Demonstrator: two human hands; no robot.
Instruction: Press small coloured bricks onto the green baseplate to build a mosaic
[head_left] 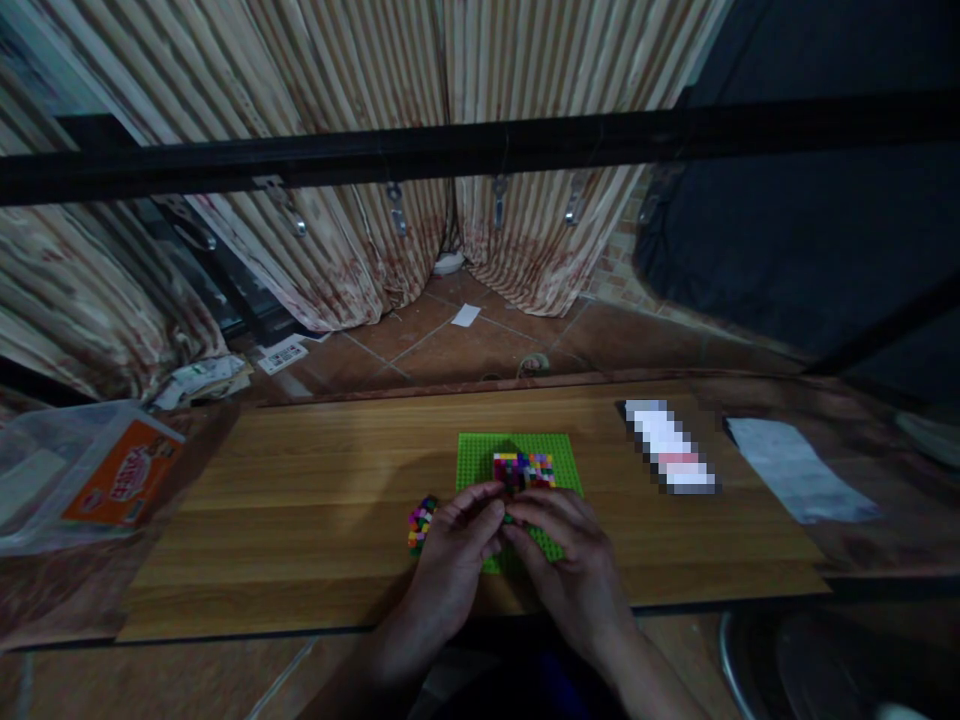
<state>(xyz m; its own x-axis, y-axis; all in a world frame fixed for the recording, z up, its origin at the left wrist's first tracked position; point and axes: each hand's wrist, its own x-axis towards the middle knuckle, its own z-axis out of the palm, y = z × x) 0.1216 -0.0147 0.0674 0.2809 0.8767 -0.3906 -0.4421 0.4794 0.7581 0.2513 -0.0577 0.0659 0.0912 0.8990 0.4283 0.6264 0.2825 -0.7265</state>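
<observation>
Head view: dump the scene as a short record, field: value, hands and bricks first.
left hand: left hand, fingertips together over the baseplate
right hand: right hand, fingertips meeting the left's
in grip: cannot tell; fingers hide it
base: green studded baseplate on wooden tabletop
build: multicolored brick build on baseplate, partly behind fingers
loose: colored brick pile beside left hand
right side: pixelated flat item on tabletop; pale sheet beyond
left side: clear plastic bin, orange label

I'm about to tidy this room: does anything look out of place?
Yes: a white sheet and a printed paper lie loose on the tiled floor beyond the tabletop, near the curtains, as if dropped.
</observation>
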